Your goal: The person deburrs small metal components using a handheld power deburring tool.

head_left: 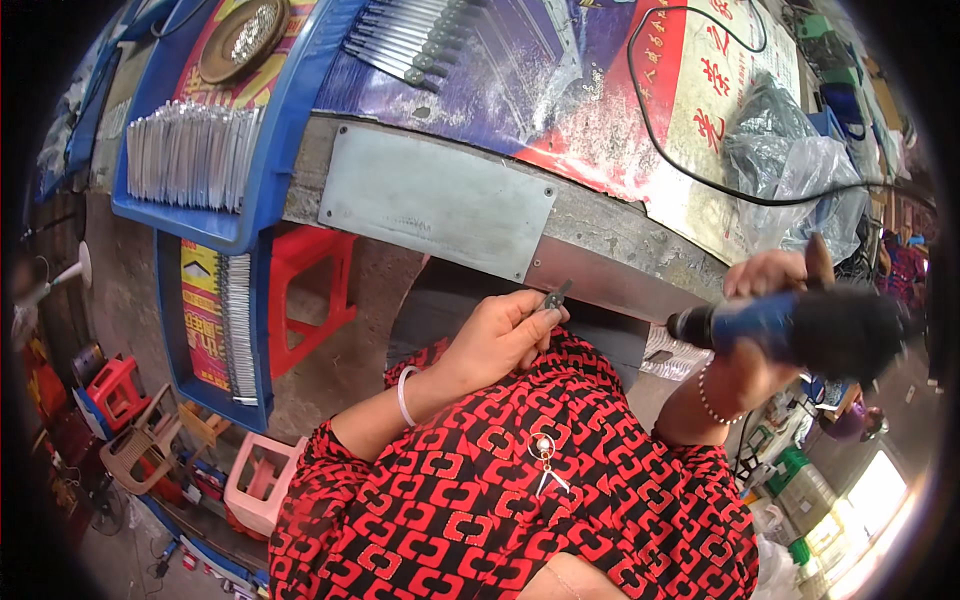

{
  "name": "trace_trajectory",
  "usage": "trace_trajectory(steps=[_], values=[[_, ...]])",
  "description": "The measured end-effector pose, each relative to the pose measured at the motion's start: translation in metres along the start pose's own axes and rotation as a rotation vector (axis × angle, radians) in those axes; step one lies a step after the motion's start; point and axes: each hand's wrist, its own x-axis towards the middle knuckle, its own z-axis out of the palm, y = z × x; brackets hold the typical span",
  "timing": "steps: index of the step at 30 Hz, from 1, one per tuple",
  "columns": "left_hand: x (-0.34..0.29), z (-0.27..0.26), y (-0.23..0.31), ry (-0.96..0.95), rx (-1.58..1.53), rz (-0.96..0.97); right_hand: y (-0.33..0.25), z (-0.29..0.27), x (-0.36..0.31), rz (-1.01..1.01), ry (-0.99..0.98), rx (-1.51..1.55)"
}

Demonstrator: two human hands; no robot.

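My left hand (505, 338) is closed in front of my lap, just off the workbench edge. Pinched between its thumb and fingers is a small dark metal piece (556, 295) with a narrow tip; the rest of it is hidden in the hand. On the right, my right hand (765, 310) is wrapped round a blue and black power screwdriver (770, 325), whose nose points left toward the left hand. The two are well apart. Ahead on the bench lies a row of slim silver pieces with dark ends (425, 45).
A blue tray (235, 232) at the left holds many thin metal strips and a round dish (222, 62) of small shiny parts. Below it sits another blue tray (262, 330). A metal plate (435, 200) covers the bench edge. A black cable (650, 125) and clear plastic bags (790, 150) lie at the right.
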Motion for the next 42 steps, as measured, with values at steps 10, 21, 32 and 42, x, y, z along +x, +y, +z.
trace_trajectory(steps=[10, 21, 32, 42], values=[[0.005, 0.001, -0.007, 0.040, -0.174, -0.128, -0.011, 0.049, -0.036, -0.112, -0.059, 0.328], [0.008, 0.007, -0.009, 0.111, -0.256, -0.108, -0.001, 0.061, -0.024, -0.195, -0.416, 0.206], [0.008, 0.008, -0.006, 0.137, -0.231, -0.131, 0.004, 0.060, -0.021, -0.187, -0.480, 0.239], [0.010, 0.005, -0.016, 0.109, -0.240, -0.096, 0.006, 0.058, -0.016, -0.143, -0.550, 0.298]])
